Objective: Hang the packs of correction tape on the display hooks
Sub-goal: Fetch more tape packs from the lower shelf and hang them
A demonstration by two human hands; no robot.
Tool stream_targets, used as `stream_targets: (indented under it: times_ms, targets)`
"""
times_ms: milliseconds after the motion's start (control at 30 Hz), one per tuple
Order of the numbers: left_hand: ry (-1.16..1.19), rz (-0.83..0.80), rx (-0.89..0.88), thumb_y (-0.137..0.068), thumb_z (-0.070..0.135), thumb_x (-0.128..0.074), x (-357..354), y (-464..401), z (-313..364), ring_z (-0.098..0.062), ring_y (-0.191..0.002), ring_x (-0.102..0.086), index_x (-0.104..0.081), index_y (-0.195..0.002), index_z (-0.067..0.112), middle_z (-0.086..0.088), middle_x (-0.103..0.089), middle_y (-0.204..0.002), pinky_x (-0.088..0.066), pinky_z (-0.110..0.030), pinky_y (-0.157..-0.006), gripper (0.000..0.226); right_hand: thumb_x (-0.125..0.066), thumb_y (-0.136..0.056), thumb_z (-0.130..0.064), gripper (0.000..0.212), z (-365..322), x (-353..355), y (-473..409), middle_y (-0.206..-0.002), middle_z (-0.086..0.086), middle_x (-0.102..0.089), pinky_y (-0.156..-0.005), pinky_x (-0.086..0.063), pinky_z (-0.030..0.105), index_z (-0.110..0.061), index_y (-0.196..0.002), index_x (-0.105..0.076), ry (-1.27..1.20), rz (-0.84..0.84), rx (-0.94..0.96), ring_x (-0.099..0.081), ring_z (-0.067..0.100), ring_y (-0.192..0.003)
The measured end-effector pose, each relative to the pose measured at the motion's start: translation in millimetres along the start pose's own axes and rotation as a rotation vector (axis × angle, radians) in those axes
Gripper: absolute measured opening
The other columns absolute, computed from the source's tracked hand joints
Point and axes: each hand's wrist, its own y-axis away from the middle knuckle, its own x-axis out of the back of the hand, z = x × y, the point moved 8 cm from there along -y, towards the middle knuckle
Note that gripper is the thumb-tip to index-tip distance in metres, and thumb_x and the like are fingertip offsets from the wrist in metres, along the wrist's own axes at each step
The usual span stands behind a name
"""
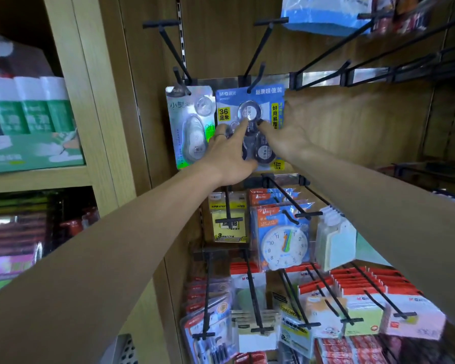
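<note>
A blue pack of correction tape (250,101) hangs on a black display hook (258,52) against the wooden back panel. My left hand (229,151) lies over its lower left part with straight fingers, the index tip touching the round blister. My right hand (286,130) holds the pack's right edge, thumb on the front and fingers behind it. A silvery pack of correction tape (192,122) hangs to the left on a second hook (174,51).
Empty black hooks (357,40) stick out to the upper right. Below hang sticky notes (229,219), a toy clock pack (281,240) and several red-topped packs (365,298). A wooden shelf unit (95,101) with green and white boxes stands at the left.
</note>
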Motion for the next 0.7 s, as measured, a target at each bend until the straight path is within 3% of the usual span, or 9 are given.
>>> stream_targets:
  times_ms: [167,300,333,400,467,500,600,700]
  targets:
    - [0.028,-0.014,0.019,-0.1,0.035,-0.066,-3.4,-1.1,2.0,-0.034,-0.163,-0.005,0.004,-0.169,0.034,-0.01,0.007,-0.175,-0.018,-0.044,-0.129,0.098,-0.053,-0.104,-0.043,0.048,1.6,-0.5,0.3,-0.125,0.013,-0.069,-0.1,-0.056,0.046,-0.017,-0.144,-0.048,0.068,-0.027,-0.011,-0.069,0.031,-0.11]
    - [0.08,0.022,0.026,-0.099,0.029,-0.066,-0.9,5.0,-1.7,-0.031,-0.162,-0.016,-0.01,-0.169,0.027,-0.012,-0.001,-0.174,-0.026,-0.038,-0.128,0.09,-0.053,-0.103,-0.046,0.076,5.7,6.4,5.2,-0.128,0.008,-0.06,-0.098,-0.053,0.039,-0.013,-0.161,-0.017,0.162,-0.027,-0.045,-0.064,0.028,-0.114]
    - [0.1,0.04,0.018,-0.098,0.026,-0.067,0.5,8.6,-1.8,-0.03,-0.16,-0.021,-0.015,-0.168,0.026,-0.012,-0.007,-0.173,-0.03,-0.036,-0.126,0.087,-0.055,-0.101,-0.048,0.08,7.3,8.4,8.7,-0.134,0.013,-0.058,-0.098,-0.054,0.042,-0.011,-0.16,-0.016,0.188,-0.024,-0.054,-0.063,0.032,-0.117]
    - [0.133,0.087,-0.016,-0.098,0.022,-0.068,4.0,20.6,-1.4,-0.026,-0.154,-0.033,-0.022,-0.167,0.021,-0.01,-0.019,-0.168,-0.032,-0.023,-0.117,0.082,-0.06,-0.098,-0.046,0.073,6.3,13.1,17.7,-0.139,0.021,-0.052,-0.097,-0.055,0.049,-0.01,-0.153,-0.027,0.205,-0.002,-0.029,-0.061,0.039,-0.117]
    - [0.156,0.147,-0.057,-0.098,0.017,-0.068,6.8,39.5,-1.5,-0.023,-0.145,-0.042,-0.032,-0.162,0.016,-0.009,-0.033,-0.158,-0.027,-0.008,-0.101,0.074,-0.061,-0.098,-0.039,0.06,1.0,17.2,31.7,-0.137,0.02,-0.048,-0.098,-0.053,0.046,-0.01,-0.145,-0.037,0.19,0.018,0.039,-0.059,0.039,-0.116]
    - [0.162,0.181,-0.074,-0.098,0.016,-0.069,7.8,49.9,-1.8,-0.023,-0.141,-0.046,-0.036,-0.16,0.015,-0.009,-0.038,-0.152,-0.028,-0.007,-0.098,0.07,-0.061,-0.098,-0.036,0.054,-3.1,19.6,40.0,-0.135,0.018,-0.049,-0.097,-0.052,0.043,-0.012,-0.142,-0.04,0.175,0.029,0.087,-0.059,0.037,-0.117]
    - [0.209,0.281,-0.097,-0.095,0.014,-0.071,8.5,83.8,-5.2,-0.019,-0.124,-0.059,-0.053,-0.147,0.015,-0.005,-0.053,-0.137,-0.048,-0.027,-0.105,0.055,-0.06,-0.098,-0.03,0.047,-19.1,21.4,75.7,-0.13,0.012,-0.054,-0.096,-0.046,0.035,-0.016,-0.141,-0.045,0.089,0.039,0.23,-0.056,0.029,-0.12]
    - [0.328,0.396,-0.116,-0.09,0.007,-0.07,9.8,124.3,-14.3,-0.016,-0.1,-0.07,-0.067,-0.122,0.012,-0.003,-0.067,-0.116,-0.058,-0.036,-0.093,0.032,-0.061,-0.095,-0.026,0.037,-35.0,11.2,122.9,-0.12,0.007,-0.06,-0.095,-0.051,0.043,-0.017,-0.13,-0.054,0.0,0.013,0.362,-0.059,0.021,-0.107]
